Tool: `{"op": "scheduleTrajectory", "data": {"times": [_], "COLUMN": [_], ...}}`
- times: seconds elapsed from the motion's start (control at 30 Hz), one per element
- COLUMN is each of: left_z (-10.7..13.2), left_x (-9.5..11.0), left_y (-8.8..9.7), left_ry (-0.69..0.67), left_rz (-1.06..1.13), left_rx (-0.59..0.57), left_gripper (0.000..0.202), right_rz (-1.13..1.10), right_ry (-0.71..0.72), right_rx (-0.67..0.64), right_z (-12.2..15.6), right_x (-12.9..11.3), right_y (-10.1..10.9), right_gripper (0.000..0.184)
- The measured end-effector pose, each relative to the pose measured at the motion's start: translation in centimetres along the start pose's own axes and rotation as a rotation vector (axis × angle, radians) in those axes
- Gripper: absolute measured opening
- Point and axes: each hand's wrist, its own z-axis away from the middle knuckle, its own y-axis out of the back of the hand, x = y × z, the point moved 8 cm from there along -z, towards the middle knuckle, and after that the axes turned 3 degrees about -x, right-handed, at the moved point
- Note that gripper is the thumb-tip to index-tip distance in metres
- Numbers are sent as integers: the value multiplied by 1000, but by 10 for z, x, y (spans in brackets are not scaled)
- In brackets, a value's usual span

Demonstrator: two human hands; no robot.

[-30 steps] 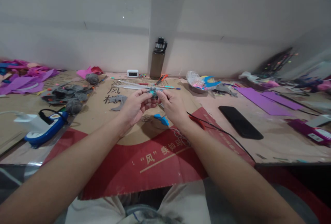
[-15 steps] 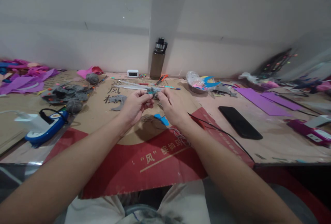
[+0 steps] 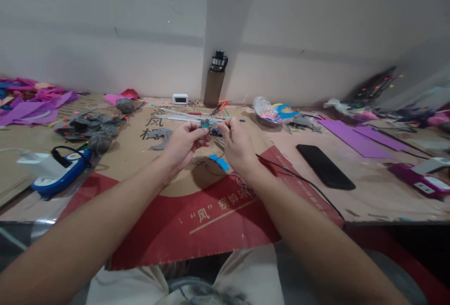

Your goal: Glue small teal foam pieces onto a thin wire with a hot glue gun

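My left hand pinches a small teal-and-grey craft piece between thumb and fingertips, above the cardboard. Just right of that piece, my right hand is closed, thumb against the bent fingers. Whatever its fingertips hold is too small to make out. A dark blue bit shows between the two hands. Below them lie blue cut-out pieces and a tangle of thin thread. Grey felt scraps rest left of my left hand.
A printed cardboard sheet covers the table's front. A bottle and small white clock stand by the wall. Grey yarn balls and a blue power strip are left; a black phone and purple sheets lie right.
My right hand has shifted slightly right, away from the teal-and-grey piece, widening the gap. The dark blue bit now shows between the hands. My left hand keeps its pinch.
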Motion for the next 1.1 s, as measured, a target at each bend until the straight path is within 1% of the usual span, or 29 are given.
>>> {"op": "scheduleTrajectory", "data": {"times": [0.1,0.17,0.33,0.57,0.77,0.9,1.1], "left_z": [1,2,3,4,3,3,6], "left_x": [0,0,-2,-2,-4,-5,-4], "left_y": [-3,-7,-11,-15,-14,-14,-15], "left_ry": [2,7,5,28,46,41,33], "left_rz": [-1,-12,-36,-29,-14,-26,-85], "left_rx": [-15,-49,-113,-135,-156,-147,-133], "left_gripper": [21,23,18,16,23,20,20], "right_rz": [42,78,146,136,110,92,137], "right_ry": [4,3,-10,6,17,10,23], "right_rx": [-2,3,9,8,28,35,59], "right_z": [0,0,-1,-1,-1,-1,-1], "right_x": [-1,-2,-3,-2,-5,-4,-1], "right_y": [-3,-3,0,0,2,2,1], "right_gripper": [28,29,30,31,31,28,30]}}
